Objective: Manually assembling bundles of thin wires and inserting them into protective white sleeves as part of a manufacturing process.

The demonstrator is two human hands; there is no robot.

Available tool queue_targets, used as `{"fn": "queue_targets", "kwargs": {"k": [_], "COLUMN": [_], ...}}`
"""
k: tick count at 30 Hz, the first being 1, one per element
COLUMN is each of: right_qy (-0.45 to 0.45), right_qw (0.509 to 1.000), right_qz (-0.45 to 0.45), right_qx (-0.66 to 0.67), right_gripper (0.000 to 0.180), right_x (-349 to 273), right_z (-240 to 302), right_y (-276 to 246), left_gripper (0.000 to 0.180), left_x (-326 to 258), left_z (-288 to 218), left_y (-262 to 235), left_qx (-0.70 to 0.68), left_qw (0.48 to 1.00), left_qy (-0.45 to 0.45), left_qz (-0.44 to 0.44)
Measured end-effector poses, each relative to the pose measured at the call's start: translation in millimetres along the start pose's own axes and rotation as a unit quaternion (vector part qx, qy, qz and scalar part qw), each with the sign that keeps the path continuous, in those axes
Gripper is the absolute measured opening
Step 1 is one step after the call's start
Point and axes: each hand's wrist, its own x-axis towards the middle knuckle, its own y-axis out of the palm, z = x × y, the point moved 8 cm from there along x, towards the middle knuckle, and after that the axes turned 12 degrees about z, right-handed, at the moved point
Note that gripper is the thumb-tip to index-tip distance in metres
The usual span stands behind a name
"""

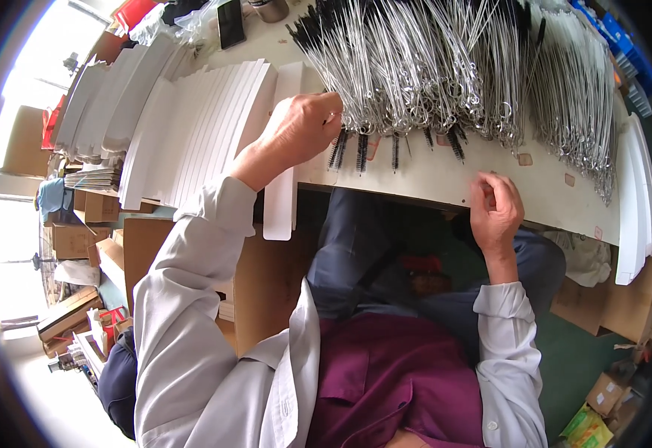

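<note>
Closed, my left hand (303, 128) is at the left end of a large pile of wire brushes (408, 67), its fingertips close to their looped ends. Whatever it holds, if anything, is hidden behind its fingers. Beneath this hand and wrist lies a long white box (279, 205), its near end jutting past the table edge. My right hand (497, 209) is over the table's front edge, fingers curled in, with nothing visible in them. Several black bristle tips (362, 153) poke out from under the pile, between my hands.
Many white boxes (206, 123) stand in a row on the left of the table (415, 175). A second bundle of wire brushes (576, 97) lies at the right, with long white boxes (634, 201) beyond it. A phone (231, 24) and a metal cup (270, 9) are at the back.
</note>
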Motion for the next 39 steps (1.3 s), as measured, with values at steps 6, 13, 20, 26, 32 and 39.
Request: {"fn": "queue_targets", "kwargs": {"k": [6, 13, 20, 26, 32, 39], "right_qy": [-0.024, -0.225, -0.291, -0.207, -0.192, -0.191], "right_qw": [0.998, 0.97, 0.922, 0.89, 0.896, 0.903], "right_qz": [-0.001, 0.076, 0.212, 0.294, 0.288, 0.287], "right_qx": [0.051, 0.058, -0.14, -0.279, -0.279, -0.257], "right_gripper": [0.011, 0.015, 0.049, 0.068, 0.07, 0.07], "right_x": [0, 49, 96, 114, 115, 115], "right_z": [19, 125, 163, 140, 139, 136], "right_y": [-1, 42, 140, 179, 183, 184], "left_gripper": [0.011, 0.02, 0.025, 0.023, 0.019, 0.017], "left_x": [-1, 4, 10, -7, -35, -69], "left_z": [5, 24, 28, 40, 43, 18], "left_y": [-25, -40, -62, -82, -119, -166], "left_qx": [-0.109, -0.309, -0.411, -0.46, -0.466, -0.405], "left_qw": [0.992, 0.948, 0.904, 0.874, 0.855, 0.872], "left_qy": [0.003, -0.075, -0.08, -0.052, -0.054, -0.023], "left_qz": [-0.066, -0.033, -0.091, -0.146, -0.218, -0.274]}}
